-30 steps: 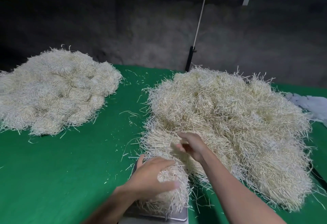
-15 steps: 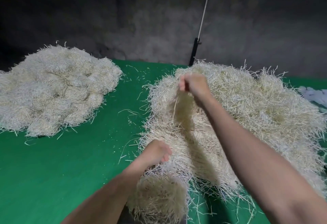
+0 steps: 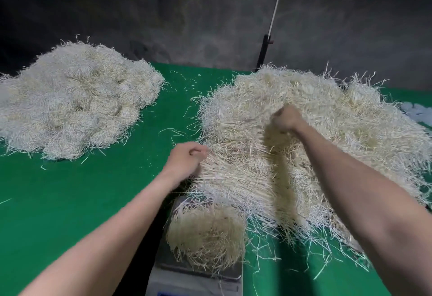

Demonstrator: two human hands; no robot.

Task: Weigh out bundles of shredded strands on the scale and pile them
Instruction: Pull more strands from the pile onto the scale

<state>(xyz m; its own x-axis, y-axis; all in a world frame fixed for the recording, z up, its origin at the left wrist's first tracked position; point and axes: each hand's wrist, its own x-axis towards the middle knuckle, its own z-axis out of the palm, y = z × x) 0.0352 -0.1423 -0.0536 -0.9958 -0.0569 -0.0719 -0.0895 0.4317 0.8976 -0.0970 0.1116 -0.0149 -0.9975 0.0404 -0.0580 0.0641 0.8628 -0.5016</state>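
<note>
Your left hand (image 3: 187, 160) sits at the near-left edge of the big loose heap of pale straw-coloured shredded strands (image 3: 339, 118), knuckles up, forearm running in from the lower left. Its fingers are curled and pinch the ends of a flat sheaf of strands (image 3: 236, 174). That sheaf fans out from your fingers, and its long axis runs rightward and slightly toward you across the front of the heap.

Your right hand (image 3: 285, 118) is further back, over the middle of the heap, and raised. It is closed in a fist round a tuft of strands. The tuft hangs down from the fist toward you, but motion blur hides its detail. Your right forearm slants in from the lower right.

A rounded bundle of the same strands (image 3: 208, 232) rests on the grey metal scale (image 3: 194, 277) in front of you, just beside the heap's near edge. Its strands curve side to side in arcs.

Well apart, at far left on the green table cover (image 3: 70, 202), lies the pile of rounded weighed bundles (image 3: 70, 99).
</note>
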